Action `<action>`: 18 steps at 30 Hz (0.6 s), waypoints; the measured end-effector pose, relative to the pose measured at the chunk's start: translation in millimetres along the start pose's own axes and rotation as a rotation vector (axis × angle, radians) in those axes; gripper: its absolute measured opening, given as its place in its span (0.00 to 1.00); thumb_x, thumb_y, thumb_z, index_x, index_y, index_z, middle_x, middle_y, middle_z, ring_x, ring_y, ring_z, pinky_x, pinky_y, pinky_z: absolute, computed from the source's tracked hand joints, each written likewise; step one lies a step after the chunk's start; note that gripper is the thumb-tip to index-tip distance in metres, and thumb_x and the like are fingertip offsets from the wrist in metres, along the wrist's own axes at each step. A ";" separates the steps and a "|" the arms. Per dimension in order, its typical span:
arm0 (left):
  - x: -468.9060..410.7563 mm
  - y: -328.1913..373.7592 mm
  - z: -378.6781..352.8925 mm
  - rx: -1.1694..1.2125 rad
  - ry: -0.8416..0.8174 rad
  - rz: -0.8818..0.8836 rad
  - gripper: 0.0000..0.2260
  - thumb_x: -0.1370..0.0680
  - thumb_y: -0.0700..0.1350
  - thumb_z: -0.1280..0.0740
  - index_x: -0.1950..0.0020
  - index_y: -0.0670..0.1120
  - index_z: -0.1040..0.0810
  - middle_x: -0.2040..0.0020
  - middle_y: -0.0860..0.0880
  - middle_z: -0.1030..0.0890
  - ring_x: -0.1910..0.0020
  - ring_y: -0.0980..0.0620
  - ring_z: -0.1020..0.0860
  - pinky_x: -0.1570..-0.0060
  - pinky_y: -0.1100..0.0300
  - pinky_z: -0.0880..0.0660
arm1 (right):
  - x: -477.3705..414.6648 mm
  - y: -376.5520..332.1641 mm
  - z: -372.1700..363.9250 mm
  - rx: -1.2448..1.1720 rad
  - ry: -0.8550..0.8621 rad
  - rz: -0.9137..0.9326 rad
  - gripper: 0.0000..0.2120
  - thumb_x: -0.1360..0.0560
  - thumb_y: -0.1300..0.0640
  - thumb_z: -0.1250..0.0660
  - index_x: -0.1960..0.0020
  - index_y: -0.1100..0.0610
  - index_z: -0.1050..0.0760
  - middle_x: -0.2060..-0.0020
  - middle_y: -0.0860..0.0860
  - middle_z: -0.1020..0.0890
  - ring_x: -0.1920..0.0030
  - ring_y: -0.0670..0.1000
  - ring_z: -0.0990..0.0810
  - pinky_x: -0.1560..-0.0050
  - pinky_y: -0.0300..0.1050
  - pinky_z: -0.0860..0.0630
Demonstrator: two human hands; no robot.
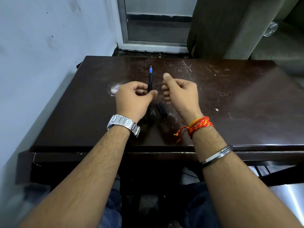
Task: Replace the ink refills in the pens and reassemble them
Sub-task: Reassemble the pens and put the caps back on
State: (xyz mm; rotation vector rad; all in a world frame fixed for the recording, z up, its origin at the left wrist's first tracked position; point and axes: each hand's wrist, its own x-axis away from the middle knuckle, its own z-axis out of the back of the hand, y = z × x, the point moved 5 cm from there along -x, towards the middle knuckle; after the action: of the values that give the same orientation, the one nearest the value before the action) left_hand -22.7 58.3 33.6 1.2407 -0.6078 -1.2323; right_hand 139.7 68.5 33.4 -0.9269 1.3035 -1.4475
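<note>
My left hand [134,97] grips a dark pen [150,79] between thumb and fingers, holding it above the dark wooden table [230,104]. The pen points away from me and ends in a blue tip. My right hand [179,92] hovers just to the right of the pen, fingers curled in and thumb raised; nothing shows inside it. Below and between the two hands a short black pen part [162,110], probably a cap, lies on the table. The pen's lower end is hidden behind my left hand.
A pale scuffed patch [115,88] marks the tabletop left of my left hand. A white wall runs along the table's left side. Behind the table stand a metal-framed door [156,22] and a brown curtain [213,27]. My knees are under the front edge.
</note>
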 end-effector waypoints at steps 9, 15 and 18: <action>-2.0 -3.4 3.9 0.005 0.012 0.000 0.11 0.34 0.45 0.22 0.59 0.56 0.21 0.68 0.58 0.18 0.70 0.62 0.19 0.66 0.69 0.23 | 5.8 15.1 -9.0 0.765 -0.248 -0.034 0.09 0.31 0.57 0.25 0.54 0.61 0.18 0.56 0.57 0.17 0.59 0.53 0.19 0.63 0.39 0.29; 2.2 -2.6 -9.3 -0.014 -0.193 -0.040 0.12 0.34 0.42 0.22 0.58 0.57 0.18 0.61 0.55 0.16 0.67 0.61 0.20 0.61 0.60 0.20 | 4.9 -8.9 3.1 0.202 0.084 0.149 0.06 0.27 0.54 0.28 0.50 0.48 0.20 0.61 0.46 0.16 0.57 0.48 0.15 0.49 0.50 0.18; 7.3 0.8 -16.2 0.001 -0.312 -0.070 0.11 0.34 0.40 0.22 0.55 0.51 0.16 0.61 0.55 0.15 0.62 0.61 0.18 0.58 0.61 0.20 | 1.1 -11.6 7.4 -0.073 0.153 0.162 0.07 0.26 0.56 0.28 0.49 0.47 0.21 0.56 0.50 0.14 0.53 0.50 0.14 0.49 0.56 0.18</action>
State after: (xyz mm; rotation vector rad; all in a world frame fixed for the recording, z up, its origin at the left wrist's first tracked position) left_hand -5.9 57.4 27.7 1.0852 -0.7959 -1.4995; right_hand 144.6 65.3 45.8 -0.7502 1.5175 -1.3739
